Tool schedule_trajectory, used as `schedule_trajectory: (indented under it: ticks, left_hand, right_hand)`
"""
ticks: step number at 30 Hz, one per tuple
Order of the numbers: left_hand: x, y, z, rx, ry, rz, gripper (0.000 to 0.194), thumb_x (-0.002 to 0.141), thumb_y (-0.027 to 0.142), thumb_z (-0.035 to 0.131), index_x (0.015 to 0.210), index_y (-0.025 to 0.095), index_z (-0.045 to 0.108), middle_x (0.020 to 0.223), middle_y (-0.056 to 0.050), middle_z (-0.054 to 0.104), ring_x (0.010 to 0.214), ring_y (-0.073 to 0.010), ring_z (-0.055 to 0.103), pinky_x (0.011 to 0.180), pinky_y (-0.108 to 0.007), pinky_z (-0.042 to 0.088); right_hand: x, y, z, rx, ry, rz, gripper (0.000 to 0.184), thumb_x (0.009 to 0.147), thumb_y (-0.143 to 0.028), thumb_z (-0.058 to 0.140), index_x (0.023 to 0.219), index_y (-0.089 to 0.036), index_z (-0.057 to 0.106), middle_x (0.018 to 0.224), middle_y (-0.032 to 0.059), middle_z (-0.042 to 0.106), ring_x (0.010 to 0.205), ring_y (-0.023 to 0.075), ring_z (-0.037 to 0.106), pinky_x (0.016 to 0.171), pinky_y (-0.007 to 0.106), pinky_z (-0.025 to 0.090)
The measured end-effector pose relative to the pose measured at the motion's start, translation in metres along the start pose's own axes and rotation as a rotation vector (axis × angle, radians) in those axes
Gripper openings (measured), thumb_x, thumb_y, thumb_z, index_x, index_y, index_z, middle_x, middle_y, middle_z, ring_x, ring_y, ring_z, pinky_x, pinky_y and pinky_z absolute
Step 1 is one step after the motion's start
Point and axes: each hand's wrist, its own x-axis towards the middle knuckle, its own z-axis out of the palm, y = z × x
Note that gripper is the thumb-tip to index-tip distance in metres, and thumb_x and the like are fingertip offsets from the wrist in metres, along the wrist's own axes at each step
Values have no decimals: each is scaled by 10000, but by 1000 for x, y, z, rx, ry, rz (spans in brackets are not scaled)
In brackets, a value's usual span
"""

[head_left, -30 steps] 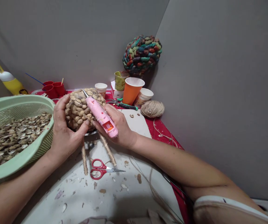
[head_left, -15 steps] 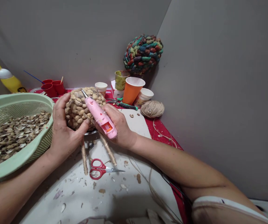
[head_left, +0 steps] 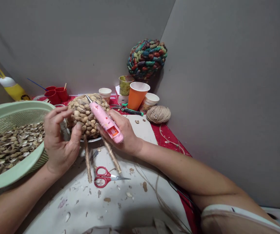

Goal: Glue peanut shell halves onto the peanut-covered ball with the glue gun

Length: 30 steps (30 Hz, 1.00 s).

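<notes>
My right hand [head_left: 121, 131] is closed around a pink glue gun [head_left: 104, 120], its metal nozzle pointing up and left over a rounded form covered in peanut shells [head_left: 81, 113]. Left of that form, my left hand [head_left: 62, 135] has its fingers spread and curved, with nothing visible in them. Two twine-wrapped sticks [head_left: 88, 162] extend from under the shell-covered form toward me. The form rests on a metal-rimmed base [head_left: 94, 140], mostly hidden. Red-handled scissors [head_left: 103, 178] lie just in front of the sticks.
A green basket [head_left: 20, 177] of shell halves stands at left. Behind are red cups [head_left: 52, 97], an orange cup [head_left: 137, 97], pliers [head_left: 132, 111], a twine ball [head_left: 158, 114] and a colourful shell-covered ball [head_left: 147, 60]. Shell scraps and a loose cord [head_left: 161, 200] lie on the board.
My left hand has let go of the shell-covered form and drawn back to the left and slightly down. My right hand keeps the glue gun in nearly the same place.
</notes>
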Motion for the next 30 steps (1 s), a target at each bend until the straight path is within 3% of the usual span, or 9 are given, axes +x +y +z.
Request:
schedule_trajectory:
  ticks: [3,5,9,18,25,30]
  left_hand:
    - [2,3,-4,138,48,187,334,878,215,696,1203,285,668,1151,-46,655,1107,-257,628,979,-494,503]
    - [5,3,-4,173,17,234,290,861,196,720,1141,272,701,1040,-57,656,985,-240,635,881,-444,519]
    - [10,1,-2,187,-64,232,184,885,198,698,1058,257,721,928,-49,632,867,-220,611,813,-403,501]
    - [14,3,-1,203,-60,236,38,888,220,685,917,235,703,875,-37,628,838,-216,613,812,-399,495]
    - [10,8,-2,29,92,61,35,914,231,674,944,244,687,952,-24,615,955,-207,619,887,-407,491]
    - [15,17,-8,-211,303,24,135,923,331,648,830,234,640,878,-26,614,837,-197,605,831,-440,508]
  right_hand:
    - [2,-3,-2,27,43,40,244,906,-300,615,827,-203,406,781,-13,476,675,113,419,633,258,359]
    - [4,-5,-3,42,73,54,236,906,-289,615,828,-203,410,770,-18,471,658,107,413,624,254,360]
    - [7,-7,-6,71,105,55,222,921,-281,594,819,-200,414,741,-26,453,634,99,409,612,250,363]
    - [6,-3,-5,50,58,99,223,893,-290,611,828,-201,417,788,-9,491,693,115,434,668,262,384]
    - [8,-4,-6,82,61,96,229,901,-278,603,812,-202,406,765,-17,470,678,110,431,670,259,384]
    - [11,-6,-9,110,90,133,258,911,-349,583,797,-205,401,761,-7,486,698,118,460,662,258,399]
